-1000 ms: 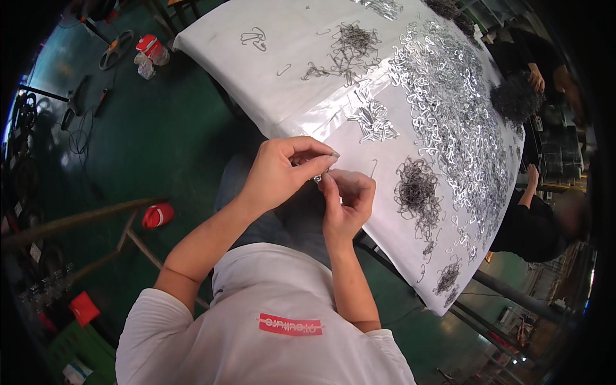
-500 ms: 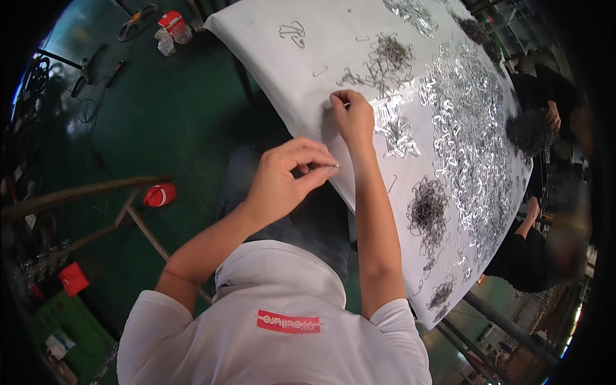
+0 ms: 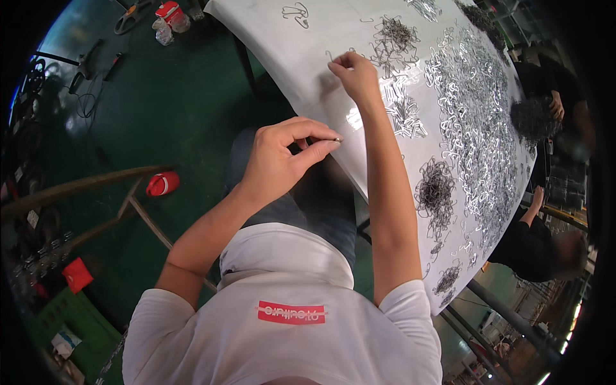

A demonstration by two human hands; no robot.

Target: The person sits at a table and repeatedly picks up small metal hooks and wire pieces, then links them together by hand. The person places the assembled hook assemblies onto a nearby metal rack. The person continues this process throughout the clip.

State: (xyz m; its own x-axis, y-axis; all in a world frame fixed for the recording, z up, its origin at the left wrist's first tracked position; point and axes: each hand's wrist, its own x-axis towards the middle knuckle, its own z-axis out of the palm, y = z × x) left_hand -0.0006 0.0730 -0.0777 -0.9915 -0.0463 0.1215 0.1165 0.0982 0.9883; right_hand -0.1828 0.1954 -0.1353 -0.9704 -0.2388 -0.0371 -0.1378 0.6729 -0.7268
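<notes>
My left hand (image 3: 282,151) is in front of the table's near edge, with thumb and fingers pinched on a small metal piece (image 3: 337,140). Only its tip shows, so its exact kind is unclear. Over the white-covered table (image 3: 282,64), my right hand (image 3: 357,76) has its fingers curled together, thumb against forefinger. Whatever is between them is hidden. A single wire hook (image 3: 329,56) lies just beyond those fingertips. To the right of this hand are a tangle of dark wire hooks (image 3: 394,42) and a small heap of shiny metal strips (image 3: 405,112).
Many silvery S-shaped hooks (image 3: 475,128) cover the table's far side. A dark hook pile (image 3: 436,189) lies beside my right forearm. Two people in dark clothes work across the table; one hand (image 3: 556,106) shows. A wooden frame (image 3: 96,186) and red object (image 3: 162,184) are left.
My right hand has moved farther up the table, closer to the lone hook. My left hand keeps its pinch and has shifted slightly upward. The view has shifted a little.
</notes>
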